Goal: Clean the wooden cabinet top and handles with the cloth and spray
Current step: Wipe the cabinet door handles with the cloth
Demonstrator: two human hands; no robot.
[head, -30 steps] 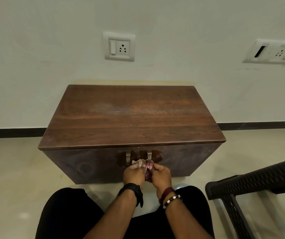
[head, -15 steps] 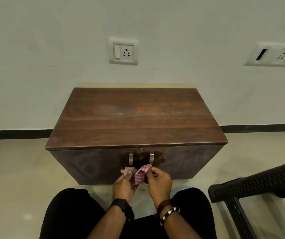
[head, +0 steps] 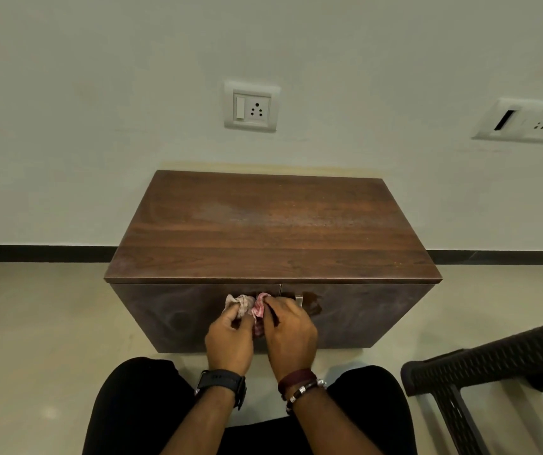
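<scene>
A dark wooden cabinet (head: 273, 238) stands against the wall, its top showing a pale dull patch near the middle. Both my hands hold a bunched red-and-white checked cloth (head: 247, 307) against the cabinet front, just under the top edge where the two doors meet. My left hand (head: 230, 336) grips the cloth's pale left end. My right hand (head: 291, 333) grips its red right end and covers the left handle. The right metal handle (head: 299, 300) peeks out beside my right hand. A wet dark stain lies on the right door. No spray bottle is in view.
A black plastic chair (head: 493, 369) stands at the right, close to my right knee. My knees in black trousers (head: 138, 405) fill the bottom of the view. Beige floor tiles (head: 40, 323) lie on both sides of the cabinet. Wall sockets (head: 252, 106) sit above it.
Both hands pulled the cloth down and away from the handles half a second ago, then raised it back against the door front at the handles.
</scene>
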